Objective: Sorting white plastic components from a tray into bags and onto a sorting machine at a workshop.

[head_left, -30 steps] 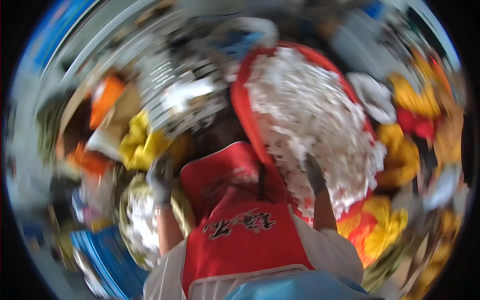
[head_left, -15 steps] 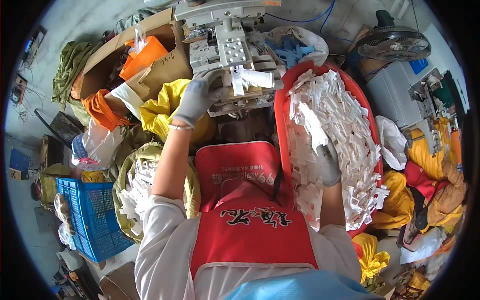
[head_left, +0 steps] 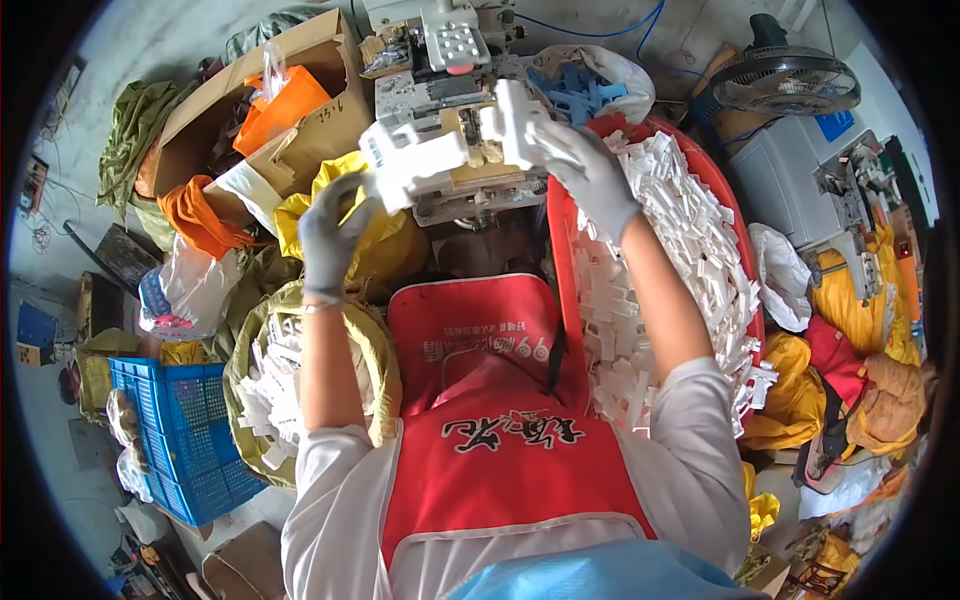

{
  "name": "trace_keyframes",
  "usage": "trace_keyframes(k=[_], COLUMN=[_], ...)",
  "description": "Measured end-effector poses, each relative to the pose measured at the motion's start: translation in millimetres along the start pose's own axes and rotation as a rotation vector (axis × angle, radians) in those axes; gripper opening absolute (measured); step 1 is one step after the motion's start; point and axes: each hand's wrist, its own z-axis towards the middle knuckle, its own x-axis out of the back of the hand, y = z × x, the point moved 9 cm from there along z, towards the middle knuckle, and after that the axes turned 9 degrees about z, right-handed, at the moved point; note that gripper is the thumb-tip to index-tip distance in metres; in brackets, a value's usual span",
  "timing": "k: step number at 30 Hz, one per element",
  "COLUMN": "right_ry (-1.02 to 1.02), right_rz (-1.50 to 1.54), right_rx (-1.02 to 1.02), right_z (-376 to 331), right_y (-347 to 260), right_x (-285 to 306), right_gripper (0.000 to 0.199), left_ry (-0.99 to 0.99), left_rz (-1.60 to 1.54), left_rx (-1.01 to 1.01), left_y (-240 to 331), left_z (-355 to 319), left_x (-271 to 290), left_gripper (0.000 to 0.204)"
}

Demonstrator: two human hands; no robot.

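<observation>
Gloved in grey, my left hand (head_left: 335, 235) has its fingers closed on the end of a white plastic piece (head_left: 410, 165), which is held at the left front of the machine (head_left: 405, 95). My right hand (head_left: 590, 175), also gloved, pinches another white plastic piece (head_left: 515, 125) over the right side of the machine bed. Glare blurs both pieces' outlines. Between them a tan fixture block (head_left: 470, 140) shows on the bed. Above the bed stands the machine's metal head with a perforated plate (head_left: 456, 46).
To my right, a long red tub (head_left: 735, 215) is heaped with white plastic pieces. An olive sack (head_left: 385, 375) of similar pieces stands at my left, beside a blue crate (head_left: 185, 435). Beyond are a cardboard box (head_left: 320, 125), a white sack (head_left: 635, 85) of blue parts and a fan (head_left: 785, 80).
My left hand has drawn back left from the machine with a white piece. My right hand has come from the red tub to the machine, carrying another. The perforated head has shifted away from the fixture.
</observation>
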Motion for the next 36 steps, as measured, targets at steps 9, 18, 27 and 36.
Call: trace_keyframes(k=[9, 18, 27, 36], right_ry=[-0.399, -0.264, -0.345, -0.461], right_rz=[-0.556, -0.439, -0.734, -0.702], right_rx=[0.12, -0.405, -0.857, -0.896], right_z=[21.4, -112.2, -348.4, -342.5], right_y=[-0.7, 48.4, 137.8, 169.9], right_x=[-47.7, 48.3, 32.8, 30.3], right_gripper=[0.053, 0.041, 0.041, 0.04], left_ry=[0.009, -0.134, -0.075, -0.235], left_rz=[0.045, 0.469, 0.526, 0.395], left_rx=[0.416, 0.46, 0.349, 0.18], left_y=[-96.1, -175.7, -147.3, -86.8], left_z=[-137.8, -223.9, -191.1, -139.6], left_x=[81.8, 157.5, 146.1, 56.2], left_gripper=[0.034, 0.025, 0.028, 0.025])
